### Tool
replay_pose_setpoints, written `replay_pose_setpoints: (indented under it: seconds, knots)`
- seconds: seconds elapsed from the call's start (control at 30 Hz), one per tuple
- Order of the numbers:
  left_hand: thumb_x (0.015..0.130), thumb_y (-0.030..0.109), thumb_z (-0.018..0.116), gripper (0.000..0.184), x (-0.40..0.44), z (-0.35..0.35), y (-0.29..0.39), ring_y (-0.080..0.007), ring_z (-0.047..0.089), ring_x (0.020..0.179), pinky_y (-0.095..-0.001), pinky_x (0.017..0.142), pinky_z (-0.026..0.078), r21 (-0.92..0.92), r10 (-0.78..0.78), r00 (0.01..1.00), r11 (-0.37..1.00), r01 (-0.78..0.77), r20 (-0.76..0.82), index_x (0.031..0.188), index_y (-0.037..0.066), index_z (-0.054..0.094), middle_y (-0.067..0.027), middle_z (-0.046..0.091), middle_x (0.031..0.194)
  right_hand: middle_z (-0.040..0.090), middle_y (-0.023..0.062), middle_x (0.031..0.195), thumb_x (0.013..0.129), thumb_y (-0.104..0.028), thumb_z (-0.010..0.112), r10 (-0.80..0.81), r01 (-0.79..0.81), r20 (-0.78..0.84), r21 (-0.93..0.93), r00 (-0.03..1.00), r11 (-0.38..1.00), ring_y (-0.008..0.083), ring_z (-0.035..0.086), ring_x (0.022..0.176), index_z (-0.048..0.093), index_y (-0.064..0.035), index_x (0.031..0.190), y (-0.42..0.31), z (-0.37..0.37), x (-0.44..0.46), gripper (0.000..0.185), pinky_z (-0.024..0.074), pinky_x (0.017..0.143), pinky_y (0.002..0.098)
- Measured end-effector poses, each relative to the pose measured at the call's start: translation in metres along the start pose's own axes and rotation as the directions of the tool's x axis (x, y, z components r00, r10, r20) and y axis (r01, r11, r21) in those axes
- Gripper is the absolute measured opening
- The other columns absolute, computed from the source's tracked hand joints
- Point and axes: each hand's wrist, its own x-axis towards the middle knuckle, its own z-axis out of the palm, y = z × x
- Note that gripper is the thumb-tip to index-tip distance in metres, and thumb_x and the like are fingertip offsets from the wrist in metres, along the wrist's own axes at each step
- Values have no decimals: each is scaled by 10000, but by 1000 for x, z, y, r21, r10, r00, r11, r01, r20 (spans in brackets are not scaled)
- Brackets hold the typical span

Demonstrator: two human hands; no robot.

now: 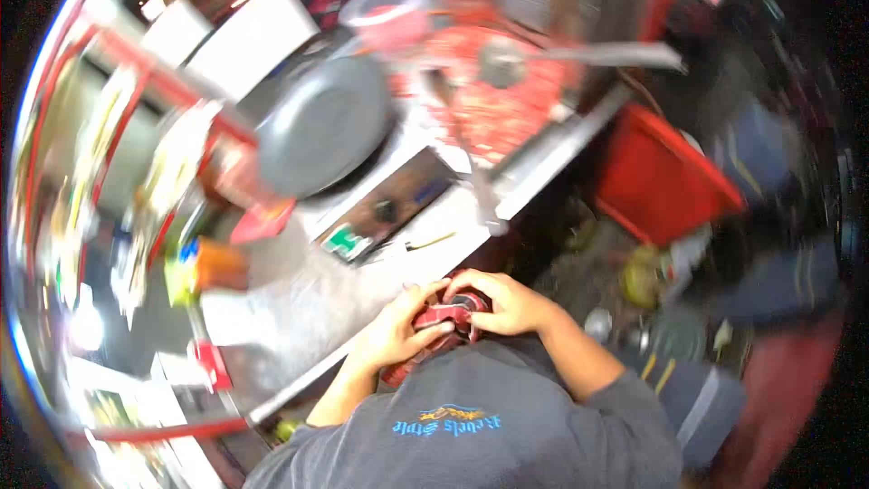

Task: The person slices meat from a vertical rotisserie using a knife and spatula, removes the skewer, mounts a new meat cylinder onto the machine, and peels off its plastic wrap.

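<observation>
Close against the front of my dark shirt, a bunched red cloth with black and white patterning is between my hands. My left hand curls its fingers and thumb around the cloth's left side. On the other side my right hand grips it too, with bent fingers over the top and the thumb in front. Part of the cloth hangs below the left hand along the shirt. The palms and the cloth's underside are hidden.
Beyond my hands runs a white counter edge with a dark shallow tray. A large grey round pan and a blurred bed of red pieces lie behind. A red bin stands at the right; a clear tub is farther back.
</observation>
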Motion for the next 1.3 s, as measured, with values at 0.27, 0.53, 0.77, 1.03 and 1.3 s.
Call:
replay_pose_setpoints:
  seconds: [0.27, 0.53, 0.77, 1.03, 1.3]
  knots:
    - [895, 189, 744, 272, -163, -66, -94, -274, 698, 1026, -399, 917, 530, -111, -268, 690, 958, 263, -673, 1108, 23, 710, -142, 735, 1065, 616, 161, 1340, 941, -116, 689, -18, 3, 355, 44, 935, 999, 280, 585, 1278, 569, -32, 1378, 21, 124, 82, 462, 447, 1094, 393]
    - [928, 317, 676, 275, -239, -34, -213, -433, 685, 849, -520, 746, 537, -55, -148, 91, 764, 643, -985, 1044, 68, 694, -188, 704, 938, 542, 232, 1458, 975, -56, 597, -151, 157, -100, 59, 983, 986, 323, 500, 1387, 378, 18, 1540, 22, 253, 338, 611, 391, 1152, 420]
    - [931, 349, 665, 304, -243, -32, -224, -412, 688, 852, -520, 736, 537, -22, -137, 117, 738, 674, -984, 1063, 77, 689, -173, 705, 951, 627, 189, 1348, 873, -243, 720, -97, -288, -672, -438, 734, 852, 364, 455, 1397, 618, 4, 1239, -11, 247, 545, 453, 345, 1171, 424]
    - [928, 361, 655, 296, -243, -33, -229, -431, 671, 812, -542, 700, 526, 12, -81, 102, 723, 691, -991, 991, 72, 663, -179, 688, 897, 710, 215, 1036, 940, -297, 641, -530, -44, -466, -778, 709, 626, 417, 594, 1072, 680, 9, 995, 27, 234, 533, 313, 457, 978, 497]
    - [929, 325, 660, 236, -243, -36, -221, -421, 675, 781, -522, 681, 531, 24, -41, 86, 764, 645, -995, 983, 95, 679, -163, 692, 864, 707, 231, 1035, 893, -268, 753, -682, 280, -283, -757, 674, 591, 419, 600, 1077, 691, 36, 1093, 13, 230, 441, 369, 471, 967, 489]
